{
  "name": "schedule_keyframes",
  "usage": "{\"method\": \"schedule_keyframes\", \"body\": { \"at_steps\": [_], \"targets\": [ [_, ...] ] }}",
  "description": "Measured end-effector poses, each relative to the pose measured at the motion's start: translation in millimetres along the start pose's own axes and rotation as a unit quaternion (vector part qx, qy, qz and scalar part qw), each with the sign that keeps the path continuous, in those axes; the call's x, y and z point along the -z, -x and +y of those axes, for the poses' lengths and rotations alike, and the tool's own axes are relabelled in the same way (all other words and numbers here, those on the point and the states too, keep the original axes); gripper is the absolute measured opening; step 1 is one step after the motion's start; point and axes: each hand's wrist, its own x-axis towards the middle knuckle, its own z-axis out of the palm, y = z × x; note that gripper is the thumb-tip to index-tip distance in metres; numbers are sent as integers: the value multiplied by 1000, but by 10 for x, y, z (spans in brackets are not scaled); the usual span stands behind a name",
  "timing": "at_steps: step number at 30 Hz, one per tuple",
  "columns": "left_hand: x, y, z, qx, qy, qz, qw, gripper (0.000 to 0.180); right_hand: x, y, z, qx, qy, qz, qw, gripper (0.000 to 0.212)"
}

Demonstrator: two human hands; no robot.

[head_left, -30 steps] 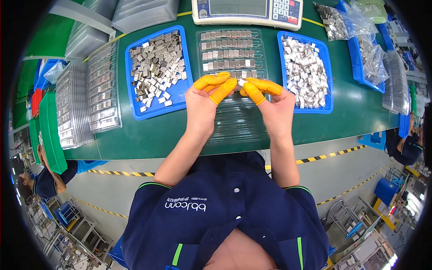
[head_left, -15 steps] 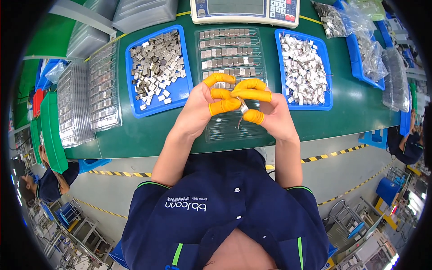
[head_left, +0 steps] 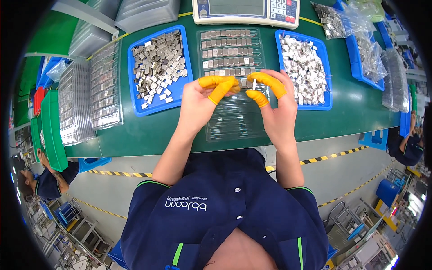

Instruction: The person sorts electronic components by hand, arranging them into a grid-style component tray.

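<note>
Two hands meet above the middle of our green bench (head_left: 148, 135), seen from the head camera, the only view. Our left hand (head_left: 202, 101) has its fingers curled in, yellow finger cots on the tips, and we cannot tell whether it grips anything. Our right hand (head_left: 276, 110) pinches a small pale metal part (head_left: 254, 84) between a cotted thumb and forefinger, held upright just over the clear compartment tray (head_left: 234, 121) that lies straight in front of us. The far rows of that tray are filled with small grey parts; the near rows, under our hands, look bare.

Left of the clear tray sits a blue bin (head_left: 157, 67) heaped with loose square metal pieces, close by our left hand. Right of it, a second blue bin (head_left: 306, 67) holds paler metal pieces, just beside our right fingers. Beyond the tray stands a weighing scale (head_left: 247, 9) with a keypad. Stacks of clear trays (head_left: 87, 103) lie at the far left of the bench, and plastic bags of parts (head_left: 360, 36) lie at the far right. Another person (head_left: 49, 180) works at our lower left, well apart from us.
</note>
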Motion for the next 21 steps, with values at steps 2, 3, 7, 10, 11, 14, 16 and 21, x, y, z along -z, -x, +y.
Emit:
{"method": "schedule_keyframes", "body": {
  "at_steps": [2,3,7,10,11,14,16,21],
  "targets": [
    [-27,49,14,5,-19,3,1000,21,-21,-13,-25,48,46,-6,998,30],
    [-39,80,16,9,-37,8,999,21,-39,-15,-41,98,91,-13,991,31],
    [-52,129,-5,-1,-42,24,999,22,-83,15,-81,115,96,-18,989,32],
    [-28,118,1,10,6,21,1000,20,-101,14,-85,102,42,-4,994,31],
    [-26,121,7,10,7,21,1000,20,-105,29,-78,103,42,-4,994,31],
    [-15,129,7,9,35,-3,999,20,-110,66,-47,50,14,36,998,27],
    [-5,148,-23,-12,46,-29,998,19,-96,78,-49,72,19,33,997,24],
    [-11,166,-65,-3,32,-43,999,17,-94,118,-30,56,-36,22,997,21]
  ]
}}
